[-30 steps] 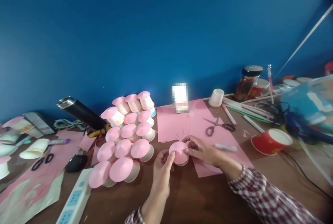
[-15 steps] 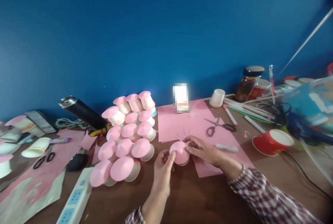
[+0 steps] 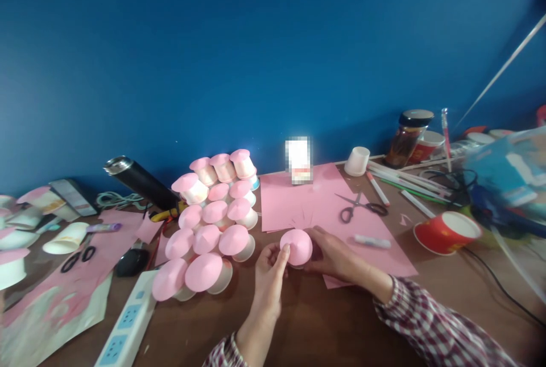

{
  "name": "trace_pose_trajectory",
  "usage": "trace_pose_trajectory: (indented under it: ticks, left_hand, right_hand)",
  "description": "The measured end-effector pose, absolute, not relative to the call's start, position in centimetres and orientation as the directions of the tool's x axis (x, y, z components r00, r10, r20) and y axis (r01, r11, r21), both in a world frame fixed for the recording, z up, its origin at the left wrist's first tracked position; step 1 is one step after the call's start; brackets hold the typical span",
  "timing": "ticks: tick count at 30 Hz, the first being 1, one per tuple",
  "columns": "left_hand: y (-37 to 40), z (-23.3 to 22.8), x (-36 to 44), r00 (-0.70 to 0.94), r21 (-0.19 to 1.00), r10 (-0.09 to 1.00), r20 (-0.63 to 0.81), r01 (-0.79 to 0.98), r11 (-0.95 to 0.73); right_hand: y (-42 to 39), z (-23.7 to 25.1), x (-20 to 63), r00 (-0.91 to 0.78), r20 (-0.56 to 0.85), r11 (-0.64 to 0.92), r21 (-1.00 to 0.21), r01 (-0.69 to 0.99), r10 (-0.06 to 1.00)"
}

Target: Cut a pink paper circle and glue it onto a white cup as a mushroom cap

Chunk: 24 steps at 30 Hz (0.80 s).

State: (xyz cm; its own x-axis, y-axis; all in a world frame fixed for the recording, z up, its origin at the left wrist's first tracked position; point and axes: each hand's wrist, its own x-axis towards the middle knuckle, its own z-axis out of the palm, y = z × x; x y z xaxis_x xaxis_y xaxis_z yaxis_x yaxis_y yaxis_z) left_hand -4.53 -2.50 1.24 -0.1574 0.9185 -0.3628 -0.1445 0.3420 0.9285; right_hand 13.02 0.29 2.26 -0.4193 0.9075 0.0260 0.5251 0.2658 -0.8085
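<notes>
Both hands are holding a pink-capped paper cup (image 3: 296,247) just right of the stack of finished pink-capped cups (image 3: 211,225) on the tabletop (image 3: 324,327). The left hand (image 3: 268,276) is curling its fingers against the cap's edge, and the right hand (image 3: 336,256) is cupping the far side, probably closed on it. Squeezing too hard could be denting the paper cap or knocking it askew.

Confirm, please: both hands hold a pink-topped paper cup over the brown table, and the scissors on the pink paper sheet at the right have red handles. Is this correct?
Not quite. The head view shows the scissors on the pink paper sheet with dark handles, not red. The rest holds: the left hand and the right hand hold a pink-topped paper cup over the brown table.
</notes>
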Motion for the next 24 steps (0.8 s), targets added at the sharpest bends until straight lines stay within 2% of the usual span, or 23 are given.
trace_pose_trajectory:
  ticks: [6,12,16,20,24]
  left_hand:
    - [-2.8,1.4,-4.7,-0.164,0.940,0.928,-0.335,-0.130,0.316]
    - [-3.5,1.6,-4.3,-0.307,0.994,0.951,-0.030,0.093,0.061]
    - [-3.8,1.2,-3.7,-0.301,0.985,0.951,0.065,0.170,-0.014]
    - [-3.8,1.0,-3.5,-0.271,0.959,0.958,0.095,0.285,-0.015]
    - [-3.9,1.0,-3.4,-0.233,0.971,0.970,0.074,0.237,-0.017]
  right_hand:
    - [0.5,1.9,12.7,-0.379,0.095,0.309,-0.771,0.556,0.921]
    - [0.0,1.6,12.0,-0.304,0.111,0.278,-0.758,0.590,0.946]
    - [-0.9,1.6,11.6,-0.307,0.116,0.289,-0.738,0.610,0.945]
    - [-1.3,1.4,11.4,-0.300,0.154,0.319,-0.698,0.641,0.941]
    - [-1.4,1.2,11.2,-0.288,0.154,0.311,-0.697,0.646,0.945]
